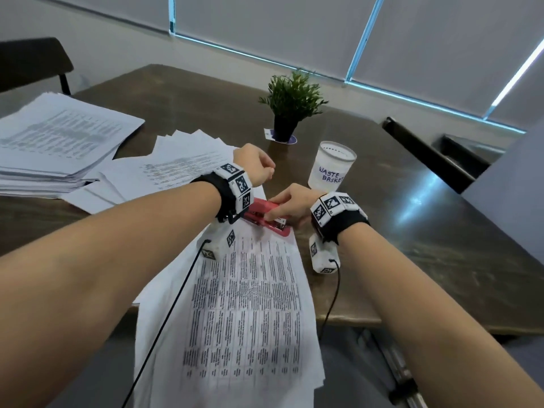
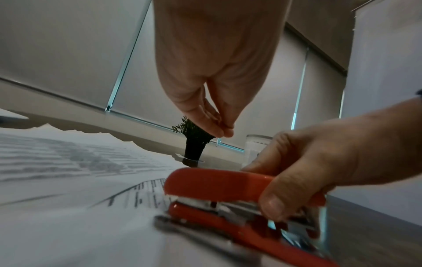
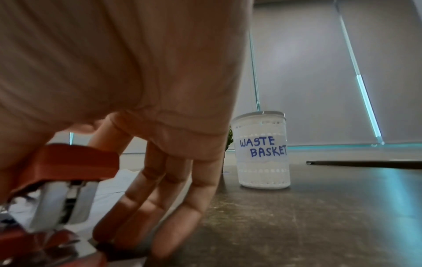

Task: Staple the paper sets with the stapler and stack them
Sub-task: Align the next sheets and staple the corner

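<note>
Stapler (image 1: 266,217) | gripped by right hand (image 1: 290,206) | on paper set (image 1: 244,304)

Both forearms are showing bare. Each wrist is wearing a black strap (image 1: 350,223) carrying white marker-printed blocks (image 1: 239,184); a thin black cable (image 1: 164,328) is trailing from each.

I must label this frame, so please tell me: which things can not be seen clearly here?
- Head view: left wrist camera hides the stapler front, so whether the paper set sits in its mouth.
- Left wrist view: left hand fingertips pinch together; whether they hold anything is too small to tell.
- Right wrist view: right hand covers the stapler; its base is blurred.
- All views: printed text is unreadable.
</note>
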The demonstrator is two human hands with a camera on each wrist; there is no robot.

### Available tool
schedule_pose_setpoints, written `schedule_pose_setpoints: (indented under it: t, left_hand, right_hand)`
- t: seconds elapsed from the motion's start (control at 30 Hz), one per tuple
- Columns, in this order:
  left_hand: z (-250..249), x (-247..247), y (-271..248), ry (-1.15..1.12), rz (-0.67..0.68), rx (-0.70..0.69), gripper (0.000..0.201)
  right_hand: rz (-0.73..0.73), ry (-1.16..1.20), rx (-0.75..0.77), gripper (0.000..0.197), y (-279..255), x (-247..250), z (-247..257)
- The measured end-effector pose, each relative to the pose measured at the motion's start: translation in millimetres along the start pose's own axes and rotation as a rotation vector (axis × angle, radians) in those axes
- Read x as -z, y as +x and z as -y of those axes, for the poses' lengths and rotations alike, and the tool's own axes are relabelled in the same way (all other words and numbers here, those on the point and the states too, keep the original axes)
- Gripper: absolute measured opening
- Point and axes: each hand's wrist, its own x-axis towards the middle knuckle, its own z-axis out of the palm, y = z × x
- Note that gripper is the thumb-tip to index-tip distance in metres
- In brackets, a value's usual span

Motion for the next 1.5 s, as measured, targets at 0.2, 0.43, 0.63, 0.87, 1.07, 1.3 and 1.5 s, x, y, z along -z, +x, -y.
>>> schedule_pose_setpoints:
  t: [0.2, 0.43, 0.63, 0.87, 1.07, 1.3, 1.5]
  left_hand:
    - [-39.7, -15.7, 43.4, -0.063, 0.020, -0.023, 0.011]
    - [-89.4, -31.8, 68.5, -0.178, 0.084, -0.094, 0.010]
    - [-101.7, -54.9, 92.4, -0.215, 0.144, -0.087, 0.014]
    - [-90.7, -60.5, 111.9, -0.200, 0.254, -0.097, 0.027]
    - [-95.4, -52.0, 115.8, -0.208, 0.249, -0.124, 0.023]
    - [-49.0, -6.3, 94.0, -0.037, 0.199, 0.023, 0.007]
    - [3.6, 52.9, 53.2, 0.290, 0.364, 0.208, 0.025]
  right_hand:
    - [-0.008, -0.131, 0.028, 0.045, 9.4, 7.7, -0.8]
    - [0.017, -0.044, -0.078, 0.024, 2.7, 13.0, 0.2]
    - [0.082, -0.041, -0.087, 0.047, 11.4, 21.8, 1.7]
    - [0.135, -0.055, -0.075, 0.021, 11.0, 25.5, -13.0]
    - [0.145, -0.024, 0.002, 0.052, 12.2, 24.6, -15.8]
    - [0.144, -0.066, -0.011, 0.046, 13.2, 22.0, -10.1]
    - [0.057, -0.176, 0.013, 0.050, 8.2, 8.9, 9.8]
